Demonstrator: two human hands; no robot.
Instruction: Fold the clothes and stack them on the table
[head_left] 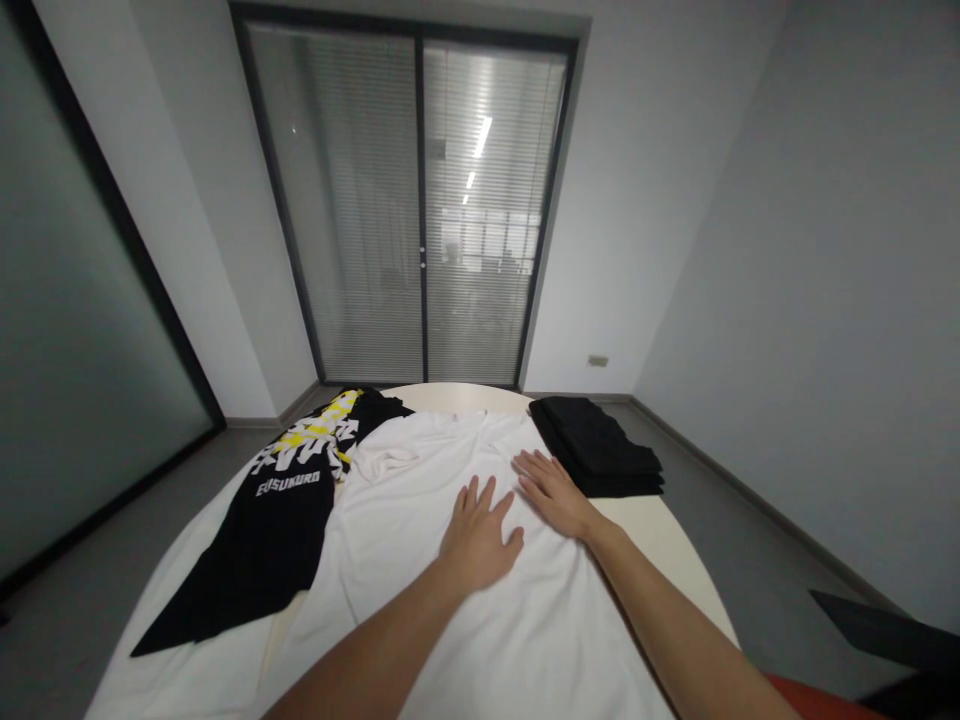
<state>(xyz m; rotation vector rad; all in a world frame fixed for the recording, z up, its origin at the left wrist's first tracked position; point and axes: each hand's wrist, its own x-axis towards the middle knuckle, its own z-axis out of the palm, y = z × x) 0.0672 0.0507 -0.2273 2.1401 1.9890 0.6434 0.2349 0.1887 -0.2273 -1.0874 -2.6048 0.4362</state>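
Observation:
A white T-shirt [390, 530] lies spread over the middle of the table, its neckline toward the far edge. My left hand [480, 540] rests flat on the middle of the shirt, fingers spread. Just to the right and a little farther off, my right hand [553, 492] lies palm down near the shirt's right side, fingers outstretched. Neither hand grips the cloth. Some fabric is bunched at the shirt's upper left, beside a black T-shirt [277, 540] with white and yellow print.
A stack of folded black clothes [596, 445] sits at the table's far right. More white cloth lies under the black T-shirt at left. The pale round table [664, 540] shows along its right edge. A dark object [885, 630] and something red stand at lower right.

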